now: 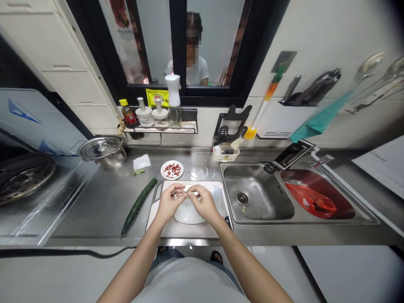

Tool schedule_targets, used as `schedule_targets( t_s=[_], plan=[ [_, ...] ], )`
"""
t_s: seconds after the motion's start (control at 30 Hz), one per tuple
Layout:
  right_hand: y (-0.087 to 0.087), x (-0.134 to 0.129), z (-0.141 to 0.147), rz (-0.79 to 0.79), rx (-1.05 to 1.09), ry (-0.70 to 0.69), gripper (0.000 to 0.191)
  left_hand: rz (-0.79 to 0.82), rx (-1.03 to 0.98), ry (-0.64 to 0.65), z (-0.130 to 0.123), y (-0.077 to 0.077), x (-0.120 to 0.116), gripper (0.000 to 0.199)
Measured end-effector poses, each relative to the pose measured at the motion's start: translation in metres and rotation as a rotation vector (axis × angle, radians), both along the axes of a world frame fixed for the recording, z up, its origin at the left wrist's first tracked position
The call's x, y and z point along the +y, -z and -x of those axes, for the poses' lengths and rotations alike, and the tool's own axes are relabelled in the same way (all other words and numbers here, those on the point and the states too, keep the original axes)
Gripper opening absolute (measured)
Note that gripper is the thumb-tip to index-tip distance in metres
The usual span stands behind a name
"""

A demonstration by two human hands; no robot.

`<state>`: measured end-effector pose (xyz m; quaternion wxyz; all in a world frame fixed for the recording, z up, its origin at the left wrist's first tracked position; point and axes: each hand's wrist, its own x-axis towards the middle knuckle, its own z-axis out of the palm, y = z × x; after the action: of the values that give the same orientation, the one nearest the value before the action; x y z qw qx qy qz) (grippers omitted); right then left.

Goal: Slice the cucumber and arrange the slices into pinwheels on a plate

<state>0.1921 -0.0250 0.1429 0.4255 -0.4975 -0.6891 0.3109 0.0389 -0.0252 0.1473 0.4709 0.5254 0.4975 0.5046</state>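
Note:
My left hand (172, 201) and my right hand (201, 203) meet above a white bowl (189, 216). Their fingertips are pinched together around a small pale, greenish piece (187, 195), too small and too covered by the fingers to name surely. Beneath the bowl lies a white cutting board (164, 230) with a grey handle. A knife (219, 200) rests along the board's right side, its dark handle towards me. Left of the board, a long cucumber (139, 207) lies slantwise on the counter. Behind the board is a small white plate (163, 170) of chopped red bits.
On the right is a double sink (260, 191) with a black tap (288, 156) and a red plastic bag (311, 201). A lidded steel pot (104, 153) stands at back left, near a white paper (142, 162). Seasoning jars (145, 116) line a wall shelf. A person (197, 71) appears beyond the window.

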Motion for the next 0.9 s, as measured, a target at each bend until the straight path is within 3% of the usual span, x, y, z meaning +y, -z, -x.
schedule_targets(
  t_s=[0.2, 0.37, 0.57, 0.73, 0.9],
  plan=[
    [0.001, 0.000, -0.002, 0.036, 0.096, 0.063, 0.017, 0.138, -0.099, -0.085, 0.001, 0.001, -0.002, 0.032],
    [0.000, 0.002, -0.004, 0.007, 0.103, 0.073, 0.018, 0.397, -0.237, 0.023, -0.002, 0.004, -0.004, 0.046],
    [-0.002, 0.002, -0.006, -0.041, 0.047, 0.050, 0.019, 0.539, -0.388, 0.128, -0.010, -0.008, -0.001, 0.049],
    [-0.006, 0.001, -0.010, -0.122, -0.035, -0.015, 0.019, 0.544, -0.433, 0.124, -0.011, -0.008, 0.004, 0.048],
    [-0.009, -0.001, -0.016, -0.165, -0.084, -0.048, 0.018, 0.459, -0.333, 0.086, -0.011, -0.006, 0.006, 0.051]
  ],
)
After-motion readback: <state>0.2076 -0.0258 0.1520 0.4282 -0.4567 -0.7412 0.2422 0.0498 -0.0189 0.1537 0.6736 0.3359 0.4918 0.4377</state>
